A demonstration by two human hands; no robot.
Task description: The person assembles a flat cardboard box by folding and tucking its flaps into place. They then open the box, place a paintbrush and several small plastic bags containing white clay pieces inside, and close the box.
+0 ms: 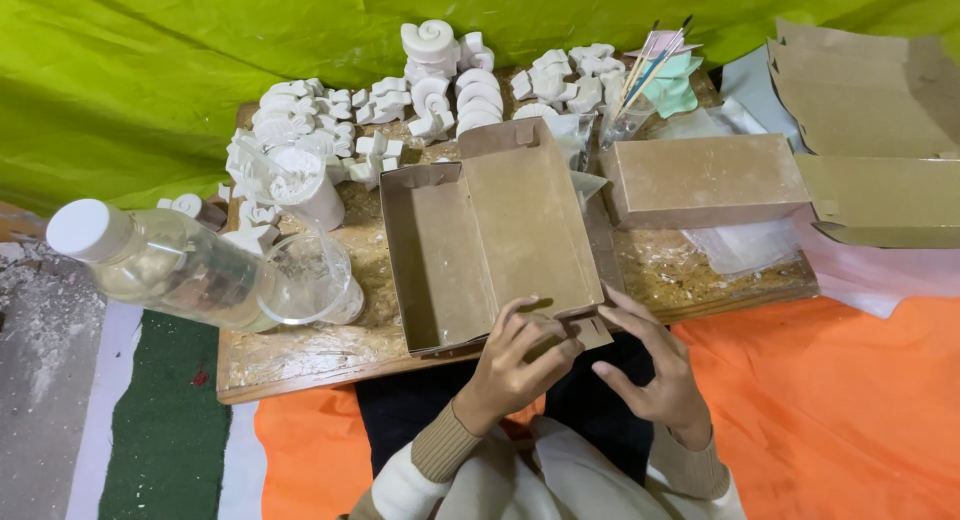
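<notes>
Head view: both hands pinch the near end of the open box (pixel 490 235). Left hand (pixel 520 365) grips the flap from below-left; right hand (pixel 650 365) holds its right corner. Box runs long, near to far.

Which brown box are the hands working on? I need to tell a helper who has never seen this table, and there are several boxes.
On the wooden board in front of the green sheet, look at the near edge. The open cardboard box there has the left hand and right hand at its front flap. Unlike the closed box to its right, it is open, showing its empty inside.
</notes>
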